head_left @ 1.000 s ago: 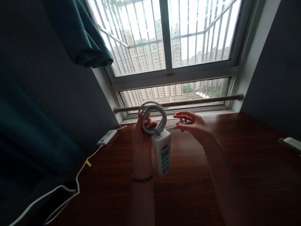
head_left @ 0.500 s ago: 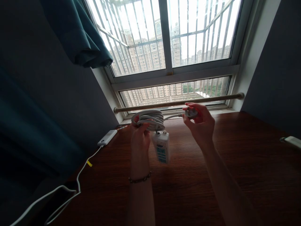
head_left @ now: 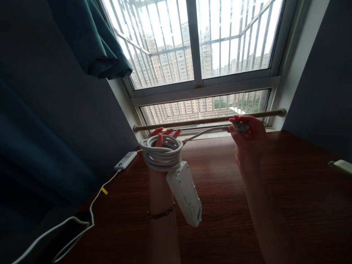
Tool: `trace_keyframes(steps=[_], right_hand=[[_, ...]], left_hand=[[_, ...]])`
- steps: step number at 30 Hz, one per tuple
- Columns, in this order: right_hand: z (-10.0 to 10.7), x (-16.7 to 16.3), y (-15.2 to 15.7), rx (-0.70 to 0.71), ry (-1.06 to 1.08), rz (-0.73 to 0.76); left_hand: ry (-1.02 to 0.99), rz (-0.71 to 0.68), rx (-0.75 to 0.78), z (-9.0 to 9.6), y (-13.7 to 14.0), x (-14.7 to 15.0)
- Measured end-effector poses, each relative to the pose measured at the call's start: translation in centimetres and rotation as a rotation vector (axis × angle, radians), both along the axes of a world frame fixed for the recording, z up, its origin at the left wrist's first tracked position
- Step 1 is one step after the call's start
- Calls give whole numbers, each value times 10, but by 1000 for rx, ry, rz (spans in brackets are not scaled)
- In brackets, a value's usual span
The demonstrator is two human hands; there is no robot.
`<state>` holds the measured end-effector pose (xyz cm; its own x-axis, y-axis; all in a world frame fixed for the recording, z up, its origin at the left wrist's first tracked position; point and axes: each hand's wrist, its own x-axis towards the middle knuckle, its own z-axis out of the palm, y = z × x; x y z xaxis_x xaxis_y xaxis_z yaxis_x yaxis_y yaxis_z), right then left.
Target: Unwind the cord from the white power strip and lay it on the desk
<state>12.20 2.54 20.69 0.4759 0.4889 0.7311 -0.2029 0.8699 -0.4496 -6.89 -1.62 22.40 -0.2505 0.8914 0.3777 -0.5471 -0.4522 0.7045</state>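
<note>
My left hand (head_left: 160,140) supports a coiled white cord (head_left: 162,157). The thumb pokes up through the loops, and several fingers stretch out behind them; the palm is mostly hidden. Hanging from the coil over my left wrist is a white power strip (head_left: 185,194), tilted, its screw-dotted back toward me. At the right, my right hand (head_left: 251,135) pinches the plug (head_left: 240,126) between thumb and fingers. A short length of cord (head_left: 205,132) runs nearly straight from the coil to that plug.
Beneath my hands lies a dark red-brown wooden surface (head_left: 217,198). A white adapter-like box (head_left: 125,160) with a white cable (head_left: 95,201) sits at the left. A metal rail (head_left: 192,122) crosses before the barred window. A blue curtain (head_left: 101,55) hangs upper left.
My right hand has moved right with the plug, lengthening the free cord. My left hand has turned, its fingers now extended behind the coil; the power strip has swung round to show its back.
</note>
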Motion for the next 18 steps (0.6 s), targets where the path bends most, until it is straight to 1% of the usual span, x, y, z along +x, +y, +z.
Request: trace_keyframes(steps=[2, 4, 6, 10, 13, 16, 18], right_hand=[[0, 3, 2, 7, 18, 0], [0, 4, 4, 1, 12, 4], [0, 3, 3, -5, -3, 34], [-1, -2, 0, -52, 4, 226], [-2, -2, 0, -28, 64, 344], [0, 3, 0, 34, 174, 415], [3, 7, -2, 49, 261, 466]], left_hand=[[27, -37, 12, 3, -4, 2], [69, -110, 4, 5, -7, 4], [96, -157, -8, 5, -9, 7], [132, -203, -16, -1, -4, 7], [170, -250, -58, -7, 1, 3], [199, -377, -131, -11, 3, 0], [229, -466, -162, -13, 2, -2]])
